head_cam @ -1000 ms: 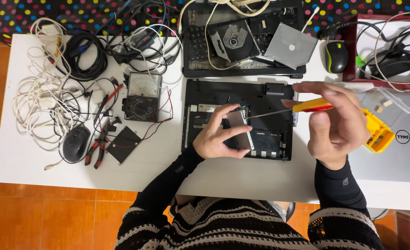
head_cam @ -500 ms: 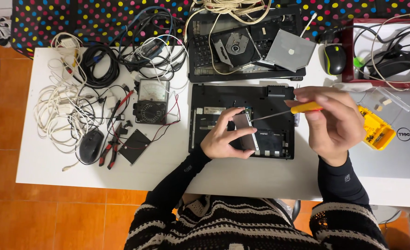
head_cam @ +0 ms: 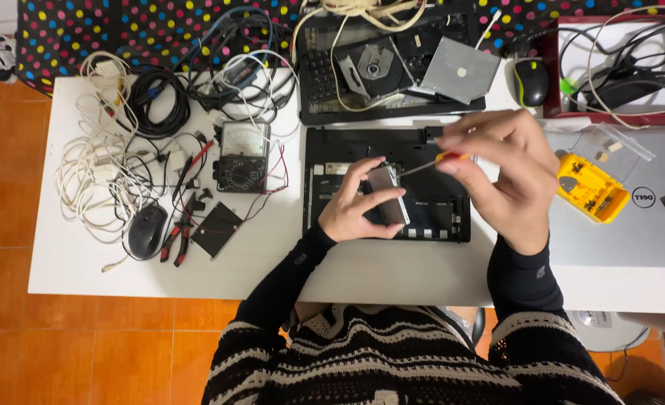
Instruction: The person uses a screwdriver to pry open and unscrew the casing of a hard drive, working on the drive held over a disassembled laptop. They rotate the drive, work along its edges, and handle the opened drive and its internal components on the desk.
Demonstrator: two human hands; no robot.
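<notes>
Overhead view of a white tabletop (head_cam: 392, 270) on which an opened laptop base (head_cam: 332, 210), black and with its cover removed, serves as the landmark. The left hand (head_cam: 359, 210) is above the middle of the laptop base; its fingers and thumb are closed around a small flat grey drive (head_cam: 387, 196), held tilted just above the base. The right hand (head_cam: 501, 176) is over the right end of the base, with the fingers pinched shut on the orange handle of a screwdriver (head_cam: 446, 158); the thin shaft runs leftward and its tip meets the upper end of the drive.

Behind the laptop base lies a second dismantled laptop (head_cam: 325, 82) with a disc drive (head_cam: 374, 67) and a grey square plate (head_cam: 460, 71) resting on it. Left of the base, close by, is an analogue meter (head_cam: 241, 156) with red and black leads. Further left are a small black square part (head_cam: 216, 229), red-handled pliers (head_cam: 176, 240), a black mouse (head_cam: 146, 231) and loose white and black cables (head_cam: 96, 172). Right of the base, a yellow bit holder (head_cam: 591, 187) lies on a closed silver laptop (head_cam: 633, 232). A second mouse (head_cam: 531, 81) sits behind and to the right of the base.
</notes>
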